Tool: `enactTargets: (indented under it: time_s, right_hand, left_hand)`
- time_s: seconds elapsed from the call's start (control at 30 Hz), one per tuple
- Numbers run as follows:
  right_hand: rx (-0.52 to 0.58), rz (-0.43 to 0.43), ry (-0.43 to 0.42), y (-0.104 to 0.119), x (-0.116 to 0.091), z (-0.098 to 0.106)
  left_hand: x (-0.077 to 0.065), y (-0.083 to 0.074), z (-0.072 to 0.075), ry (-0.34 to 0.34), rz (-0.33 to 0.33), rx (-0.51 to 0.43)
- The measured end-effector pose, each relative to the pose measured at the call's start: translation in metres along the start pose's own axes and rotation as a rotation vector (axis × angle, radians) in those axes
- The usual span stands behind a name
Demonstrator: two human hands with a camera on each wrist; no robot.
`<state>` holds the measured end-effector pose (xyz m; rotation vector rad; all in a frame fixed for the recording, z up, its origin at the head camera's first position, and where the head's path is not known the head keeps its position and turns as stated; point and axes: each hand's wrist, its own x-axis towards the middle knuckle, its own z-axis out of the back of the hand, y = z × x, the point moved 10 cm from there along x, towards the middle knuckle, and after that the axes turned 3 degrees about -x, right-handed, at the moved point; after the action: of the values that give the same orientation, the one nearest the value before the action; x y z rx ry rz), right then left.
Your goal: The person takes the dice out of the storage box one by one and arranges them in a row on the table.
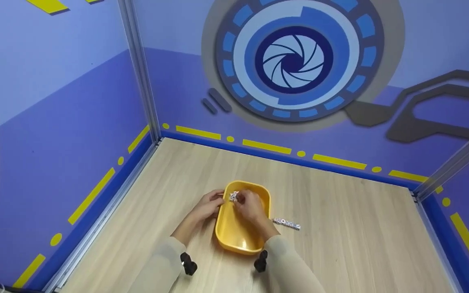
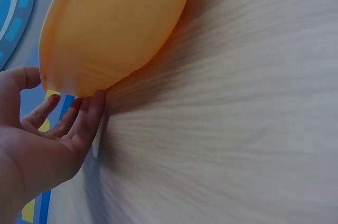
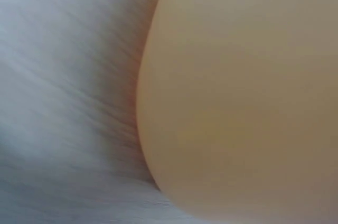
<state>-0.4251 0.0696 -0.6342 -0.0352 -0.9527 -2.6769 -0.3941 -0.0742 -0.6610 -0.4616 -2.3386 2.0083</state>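
A deep yellow plastic basin [image 1: 234, 228] with rounded corners stands on the table. My left hand [image 1: 208, 206] holds its far left side. In the left wrist view the fingers of the left hand [image 2: 63, 134] lie lightly bent against the basin's outer wall [image 2: 116, 28]. My right hand [image 1: 253, 207] reaches inside, over the far half, its fingers curled at a small crumpled, silvery patterned piece [image 1: 233, 196]. The hand partly hides that piece, so its kind is unclear. Only the basin's blurred outer wall [image 3: 237, 102] and the tabletop show in the right wrist view, not the hand.
A narrow silvery patterned strip [image 1: 286, 224] lies on the wooden table [image 1: 340, 244], just right of the basin. Blue-purple printed panels [image 1: 177, 89] in metal frames rise along the table's back and sides. Black straps [image 1: 188, 263] hang at both sleeves.
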Motion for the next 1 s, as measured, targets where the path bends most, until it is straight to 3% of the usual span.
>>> enactTargets:
  time_s: [0.37,0.63,0.83,1.0]
  right_hand:
    - [-0.032,0.024,0.012,0.004,0.003,-0.004]
    - [-0.069,0.102,-0.065,0.015,0.0,0.002]
    - [-0.08,0.075,-0.048,0.017,0.0,0.001]
    - [0.004,0.074,0.006,0.018,-0.003,0.011]
  left_hand:
    - [0.003,0.007,0.004,0.005,-0.052,-0.063]
    - [0.003,0.011,0.002,0.04,-0.055,-0.079]
    - [0.004,0.014,0.003,0.046,-0.037,-0.084]
    - [0.006,0.017,0.004,0.061,-0.043,-0.082]
